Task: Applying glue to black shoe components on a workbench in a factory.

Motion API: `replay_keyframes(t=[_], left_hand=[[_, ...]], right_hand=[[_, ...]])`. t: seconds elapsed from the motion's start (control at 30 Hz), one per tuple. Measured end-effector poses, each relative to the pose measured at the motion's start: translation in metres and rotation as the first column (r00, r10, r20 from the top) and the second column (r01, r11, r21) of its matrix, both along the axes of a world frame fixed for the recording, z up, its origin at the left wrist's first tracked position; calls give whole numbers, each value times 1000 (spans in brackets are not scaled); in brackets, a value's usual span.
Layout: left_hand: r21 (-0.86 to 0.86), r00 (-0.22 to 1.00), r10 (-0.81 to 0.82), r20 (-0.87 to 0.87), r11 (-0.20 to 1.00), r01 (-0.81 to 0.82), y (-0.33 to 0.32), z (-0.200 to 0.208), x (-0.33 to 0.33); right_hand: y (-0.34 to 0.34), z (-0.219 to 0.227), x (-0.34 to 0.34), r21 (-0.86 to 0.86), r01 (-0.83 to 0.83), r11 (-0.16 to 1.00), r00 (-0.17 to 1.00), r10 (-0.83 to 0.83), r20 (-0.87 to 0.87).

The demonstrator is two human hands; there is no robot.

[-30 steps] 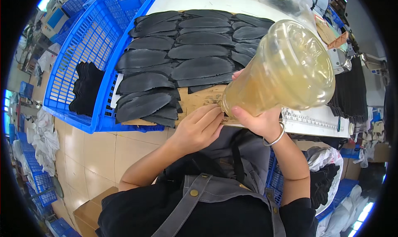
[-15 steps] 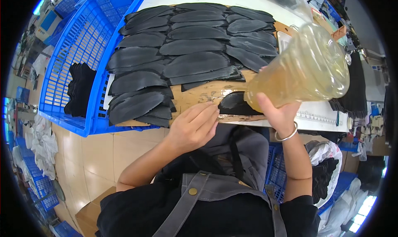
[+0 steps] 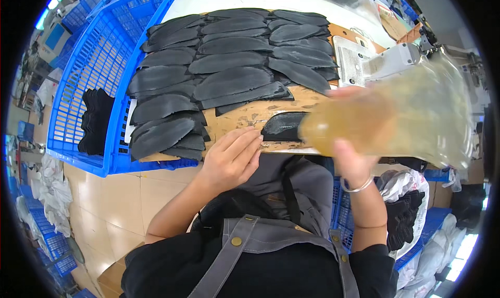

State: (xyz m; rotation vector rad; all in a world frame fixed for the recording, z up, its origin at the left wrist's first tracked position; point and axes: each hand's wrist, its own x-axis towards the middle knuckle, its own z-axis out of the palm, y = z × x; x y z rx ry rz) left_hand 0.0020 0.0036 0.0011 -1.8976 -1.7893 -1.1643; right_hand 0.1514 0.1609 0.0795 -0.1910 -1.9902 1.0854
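My right hand (image 3: 355, 162) is closed around a clear plastic bottle (image 3: 416, 108) with yellowish liquid in it. It lies nearly on its side, its narrower end covering the right end of a curved black piece (image 3: 283, 125). That piece rests near the front edge of the brown board (image 3: 245, 114), with a greyish, wet-looking film on its top. My left hand (image 3: 232, 154) has its fingers together, the tips pressed on the piece's left end. Behind it, overlapping rows of black leaf-shaped pieces (image 3: 234, 63), with greyish sheen on their faces, cover much of the board.
A blue plastic basket (image 3: 119, 123) stands left of the board, with a stack of wavy-edged black pieces (image 3: 97, 122) inside. At the right back is a white machine (image 3: 376, 62). A white bag (image 3: 416, 183) with black pieces sits low on the right.
The bottle has swung lower and to the right, lying flatter and blurred by motion. More greyish film shows on the black piece. The board appears shifted slightly left in view.
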Motion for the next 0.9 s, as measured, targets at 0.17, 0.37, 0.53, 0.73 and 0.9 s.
replay_keyframes(t=[0.17, 0.37, 0.53, 0.73, 0.9], left_hand=[[-57, 999, 21, 37, 998, -19, -2, 8, 5], [-58, 999, 34, -9, 998, -34, -2, 9, 4], [-61, 999, 27, 44, 998, -24, 3, 10, 4], [-72, 993, 101, 67, 993, -96, 21, 36, 13], [-240, 996, -90, 14, 966, 91, 65, 57, 35]], right_hand=[[-6, -20, -33, 305, -109, 946, 982, 55, 182], [5, -33, -12, 257, -64, 964, 954, -16, 298], [46, -19, 56, 307, 185, 934, 893, -290, 343], [80, -21, 94, -350, 370, 861, 849, -466, -249], [81, -59, 93, -733, -158, 662, 814, -333, -476]])
